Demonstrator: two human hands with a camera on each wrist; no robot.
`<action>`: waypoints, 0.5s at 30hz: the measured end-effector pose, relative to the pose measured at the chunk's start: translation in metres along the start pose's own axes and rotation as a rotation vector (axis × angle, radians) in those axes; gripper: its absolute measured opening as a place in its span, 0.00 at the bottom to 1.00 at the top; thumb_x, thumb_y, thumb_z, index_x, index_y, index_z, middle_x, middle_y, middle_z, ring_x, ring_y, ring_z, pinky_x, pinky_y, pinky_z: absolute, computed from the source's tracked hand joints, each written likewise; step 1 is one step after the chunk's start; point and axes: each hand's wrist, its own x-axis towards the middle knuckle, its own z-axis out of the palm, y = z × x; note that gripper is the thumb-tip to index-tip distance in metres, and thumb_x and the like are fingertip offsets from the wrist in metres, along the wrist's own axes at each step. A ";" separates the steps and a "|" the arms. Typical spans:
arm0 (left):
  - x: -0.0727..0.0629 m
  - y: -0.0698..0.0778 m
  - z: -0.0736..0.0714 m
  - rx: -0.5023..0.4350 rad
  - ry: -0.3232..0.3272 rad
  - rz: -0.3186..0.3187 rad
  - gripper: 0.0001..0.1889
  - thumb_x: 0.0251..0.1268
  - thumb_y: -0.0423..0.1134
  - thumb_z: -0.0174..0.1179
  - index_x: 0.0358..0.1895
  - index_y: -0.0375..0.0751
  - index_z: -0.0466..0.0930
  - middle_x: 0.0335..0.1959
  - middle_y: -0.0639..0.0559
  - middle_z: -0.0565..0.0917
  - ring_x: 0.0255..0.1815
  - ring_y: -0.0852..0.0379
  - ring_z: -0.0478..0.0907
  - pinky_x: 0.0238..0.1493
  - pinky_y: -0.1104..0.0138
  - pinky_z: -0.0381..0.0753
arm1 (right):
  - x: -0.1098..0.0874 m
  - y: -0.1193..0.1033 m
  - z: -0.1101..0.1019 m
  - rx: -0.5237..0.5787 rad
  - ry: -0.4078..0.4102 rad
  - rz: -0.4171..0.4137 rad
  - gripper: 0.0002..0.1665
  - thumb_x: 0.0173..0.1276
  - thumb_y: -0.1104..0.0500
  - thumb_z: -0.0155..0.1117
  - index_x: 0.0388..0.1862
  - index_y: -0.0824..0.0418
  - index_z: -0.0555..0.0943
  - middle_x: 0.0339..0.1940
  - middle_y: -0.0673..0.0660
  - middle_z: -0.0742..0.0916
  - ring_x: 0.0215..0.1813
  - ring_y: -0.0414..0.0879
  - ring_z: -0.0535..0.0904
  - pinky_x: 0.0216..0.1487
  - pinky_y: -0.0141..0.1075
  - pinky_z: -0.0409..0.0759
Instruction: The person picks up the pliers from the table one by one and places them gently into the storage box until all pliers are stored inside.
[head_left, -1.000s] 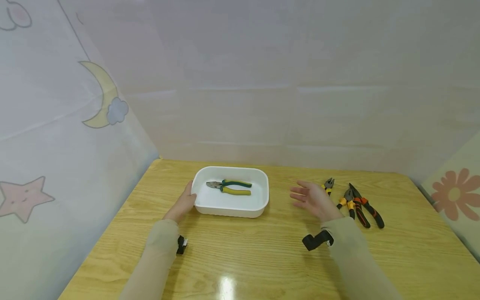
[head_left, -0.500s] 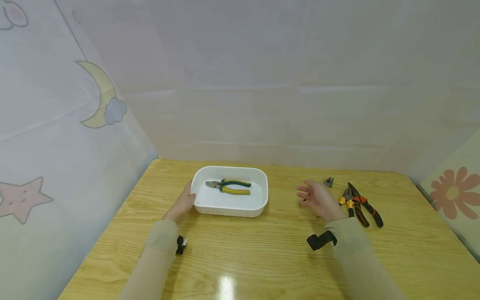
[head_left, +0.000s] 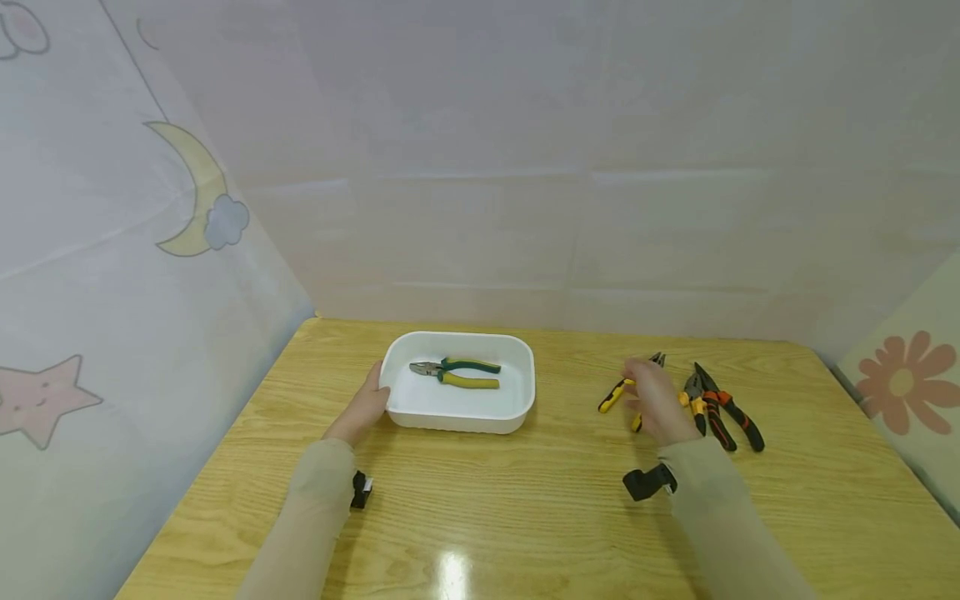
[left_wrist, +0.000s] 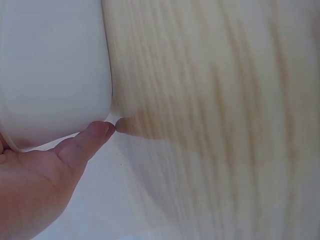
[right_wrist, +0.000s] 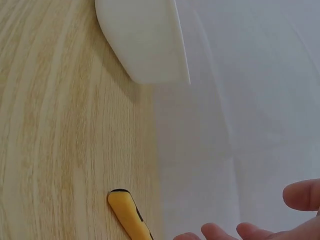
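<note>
left hand [head_left: 363, 408] gripped the white tray [head_left: 456, 422]; right hand [head_left: 656, 402], fingers [right_wrist: 214, 232] parted and empty, hovered over yellow-black pliers [head_left: 615, 397]!

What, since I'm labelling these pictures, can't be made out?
Head view: the middle of the yellow-black pliers, hidden behind the right hand, whose fingers are blurred.
Left wrist view: part of the left hand, cut off by the left edge.
Right wrist view: most of those pliers, cut off by the bottom edge.

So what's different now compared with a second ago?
The right hand moved right, away from the white tray, uncovering the handle ends of the leftmost loose pliers; no grip shows. The left hand stays on the tray's left end, green-handled pliers still inside.
</note>
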 end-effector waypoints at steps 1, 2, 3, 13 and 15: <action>0.000 0.000 0.000 -0.002 0.000 -0.002 0.32 0.76 0.30 0.27 0.76 0.34 0.25 0.78 0.35 0.31 0.77 0.38 0.28 0.74 0.46 0.32 | 0.000 0.000 0.000 -0.008 0.003 -0.003 0.38 0.80 0.49 0.31 0.78 0.69 0.38 0.77 0.70 0.48 0.75 0.65 0.47 0.68 0.55 0.57; 0.000 0.000 0.000 -0.005 0.000 -0.004 0.32 0.76 0.30 0.27 0.76 0.34 0.25 0.78 0.35 0.31 0.77 0.38 0.28 0.74 0.46 0.32 | 0.000 0.001 -0.001 -0.022 0.009 -0.007 0.38 0.80 0.49 0.31 0.78 0.69 0.37 0.77 0.70 0.47 0.75 0.65 0.45 0.70 0.55 0.55; 0.000 0.000 0.000 -0.008 0.001 -0.006 0.32 0.76 0.30 0.27 0.76 0.34 0.24 0.78 0.36 0.31 0.77 0.39 0.28 0.74 0.46 0.32 | 0.001 0.001 -0.002 -0.035 0.015 -0.009 0.38 0.80 0.49 0.32 0.78 0.69 0.37 0.78 0.69 0.46 0.76 0.66 0.43 0.71 0.56 0.54; 0.002 -0.002 0.000 -0.019 0.000 -0.012 0.32 0.76 0.30 0.28 0.76 0.34 0.24 0.78 0.36 0.30 0.77 0.39 0.27 0.74 0.47 0.31 | 0.004 0.007 -0.008 -0.159 0.033 -0.015 0.41 0.80 0.47 0.32 0.78 0.67 0.31 0.78 0.68 0.37 0.76 0.67 0.34 0.71 0.64 0.43; 0.002 -0.001 0.000 -0.014 -0.001 -0.014 0.32 0.76 0.30 0.28 0.76 0.34 0.24 0.78 0.36 0.30 0.77 0.39 0.27 0.74 0.46 0.31 | 0.005 0.008 -0.008 -0.176 0.037 -0.021 0.41 0.80 0.48 0.32 0.77 0.66 0.30 0.78 0.68 0.36 0.76 0.67 0.33 0.72 0.64 0.43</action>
